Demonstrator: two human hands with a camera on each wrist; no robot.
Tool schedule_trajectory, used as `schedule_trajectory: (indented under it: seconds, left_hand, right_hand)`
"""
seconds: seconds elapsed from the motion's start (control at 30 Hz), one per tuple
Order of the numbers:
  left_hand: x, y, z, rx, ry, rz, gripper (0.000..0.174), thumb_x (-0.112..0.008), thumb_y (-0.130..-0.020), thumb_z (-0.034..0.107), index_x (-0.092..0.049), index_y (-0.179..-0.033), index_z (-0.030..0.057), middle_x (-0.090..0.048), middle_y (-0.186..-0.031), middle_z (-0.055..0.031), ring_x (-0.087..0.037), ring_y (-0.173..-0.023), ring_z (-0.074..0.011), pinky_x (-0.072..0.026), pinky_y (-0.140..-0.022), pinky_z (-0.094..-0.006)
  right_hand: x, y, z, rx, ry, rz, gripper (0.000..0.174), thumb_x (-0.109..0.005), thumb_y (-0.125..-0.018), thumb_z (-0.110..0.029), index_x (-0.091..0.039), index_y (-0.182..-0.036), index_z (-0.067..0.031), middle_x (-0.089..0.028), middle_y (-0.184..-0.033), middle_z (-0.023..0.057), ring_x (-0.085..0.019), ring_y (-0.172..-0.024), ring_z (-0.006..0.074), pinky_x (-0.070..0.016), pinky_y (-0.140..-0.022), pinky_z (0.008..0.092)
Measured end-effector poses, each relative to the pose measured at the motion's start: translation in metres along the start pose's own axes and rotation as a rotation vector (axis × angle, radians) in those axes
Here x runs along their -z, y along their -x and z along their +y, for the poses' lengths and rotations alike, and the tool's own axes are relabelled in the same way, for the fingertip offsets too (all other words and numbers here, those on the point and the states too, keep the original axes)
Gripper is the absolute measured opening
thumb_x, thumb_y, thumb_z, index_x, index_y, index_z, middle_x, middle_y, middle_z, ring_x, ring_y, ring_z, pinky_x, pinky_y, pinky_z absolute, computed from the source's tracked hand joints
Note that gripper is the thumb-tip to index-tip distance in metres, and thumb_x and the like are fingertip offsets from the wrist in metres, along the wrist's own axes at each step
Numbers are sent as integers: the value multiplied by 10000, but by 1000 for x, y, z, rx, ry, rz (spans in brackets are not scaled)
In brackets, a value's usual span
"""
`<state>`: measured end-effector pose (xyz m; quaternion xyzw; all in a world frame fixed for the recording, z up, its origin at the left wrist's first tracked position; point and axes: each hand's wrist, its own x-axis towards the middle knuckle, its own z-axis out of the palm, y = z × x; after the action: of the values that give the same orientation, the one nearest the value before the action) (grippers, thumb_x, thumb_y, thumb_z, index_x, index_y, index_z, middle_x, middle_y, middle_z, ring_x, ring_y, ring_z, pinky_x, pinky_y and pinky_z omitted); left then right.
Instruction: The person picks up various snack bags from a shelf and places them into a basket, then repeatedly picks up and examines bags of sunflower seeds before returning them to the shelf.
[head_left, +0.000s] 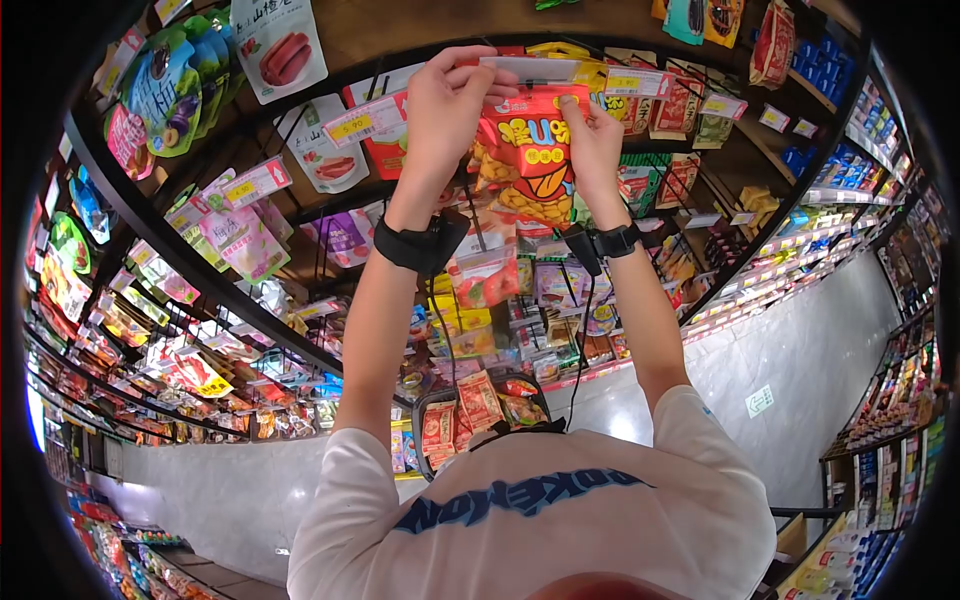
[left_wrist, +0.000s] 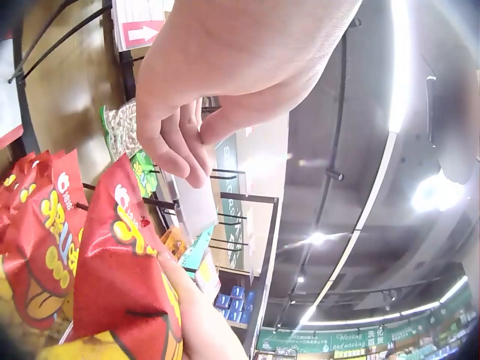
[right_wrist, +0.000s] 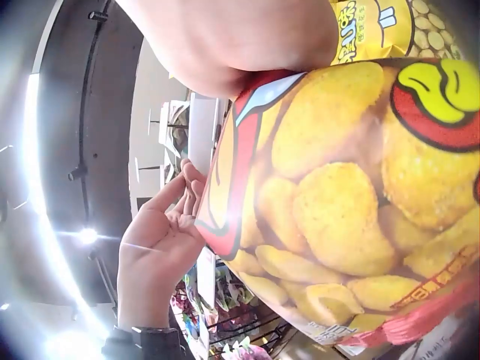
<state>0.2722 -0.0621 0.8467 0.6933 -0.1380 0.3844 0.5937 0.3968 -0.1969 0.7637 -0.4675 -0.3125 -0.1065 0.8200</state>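
Note:
A red snack bag (head_left: 532,150) with yellow, crunchy-looking pieces printed on it is held up in front of a hanging rack. My right hand (head_left: 598,145) pinches its upper right edge, thumb on the front. The bag fills much of the right wrist view, where its printed front (right_wrist: 330,202) hides most of the fingers. My left hand (head_left: 445,125) is raised beside the bag's top, and its curled fingers and thumb pinch a pale price tag holder (left_wrist: 196,202). Behind, more red bags of the same kind (left_wrist: 37,232) hang in the left wrist view.
Pegs around carry price tags (head_left: 365,122) and hanging packets, among them a white pouch (head_left: 280,50). A basket (head_left: 420,425) with several red packets stands in front of the person's body. Grey aisle floor (head_left: 740,350) shows to the right, with more shelves beyond.

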Motion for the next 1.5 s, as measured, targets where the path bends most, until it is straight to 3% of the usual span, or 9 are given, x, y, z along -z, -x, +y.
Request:
schedule_trajectory:
  seconds: [0.43,0.63,0.7,0.77,0.9,1.0,1.1,1.13,1.5]
  left_hand:
    - [3,8,-5,-12,18,-24,254,-534,-1007,75,-608,-1214,-52,-736,-968,-176,-729,-855,-204,-574,-784,-293]
    - [11,45,-21,-60,-131,37,282,-479,-1000,49,-607,-1239,-30,-739,-979,-162,-744,-831,-200,-545,-729,-261]
    - [19,60,-29,-122,-67,25,294,-480,-1027,68,-593,-1286,-13,-734,-1046,-180,-737,-865,-203,-550,-787,-279]
    - [21,78,-1,-17,-269,29,370,-456,-1034,45,-485,-1391,-45,-727,-999,-140,-693,-866,-181,-560,-809,-313]
    - [45,125,19,111,-175,-44,296,-473,-1041,70,-586,-1284,-56,-732,-984,-150,-706,-889,-181,-561,-809,-302]
    - [64,194,38,59,-381,-81,291,-477,-1036,75,-572,-1289,-31,-737,-1021,-189,-736,-862,-223,-555,-793,-310]
    - [63,255,90,175,197,-205,241,-477,-1027,84,-645,-1121,-60,-739,-979,-177,-726,-838,-268,-554,-788,-354]
    - [62,267,100,205,422,-227,247,-470,-1024,94,-662,-1071,-54,-733,-973,-181,-712,-815,-284,-550,-787,-375]
    - [39,303,110,-191,1151,34,250,-556,-870,8,-602,-1114,-16,-640,-812,-212,-604,-681,-407,-487,-587,-460]
  right_hand:
    - [-5,-21,19,-51,223,13,254,-669,-968,-167,-712,-942,82,-720,-794,43,-582,-663,41,-445,-568,257]
    - [-5,-38,61,517,636,73,205,-665,-905,-182,-683,-894,22,-704,-756,205,-734,-757,278,-513,-631,394]
    - [1,-38,71,373,742,15,168,-645,-865,-85,-644,-976,41,-700,-886,258,-711,-875,386,-541,-738,414]
    - [-9,-34,58,-85,393,-23,297,-614,-953,-104,-653,-1199,57,-698,-1175,233,-658,-1094,271,-498,-949,361]
    - [4,-8,47,120,595,109,339,-581,-989,-156,-642,-1227,77,-695,-1190,206,-651,-1081,243,-498,-916,342]
    - [38,50,37,173,286,-2,679,-622,-995,-138,-282,-1579,-81,-471,-1489,214,-632,-1111,280,-516,-969,387]
    - [56,113,28,318,446,160,353,-607,-905,62,-433,-1213,49,-612,-1175,183,-679,-836,245,-569,-698,293]
    - [73,131,34,343,554,149,356,-509,-877,94,-429,-1219,39,-596,-1164,202,-636,-999,240,-592,-793,326]
    - [68,324,79,-253,636,-93,265,-471,-914,103,-534,-1152,5,-616,-971,94,-557,-705,124,-472,-612,260]
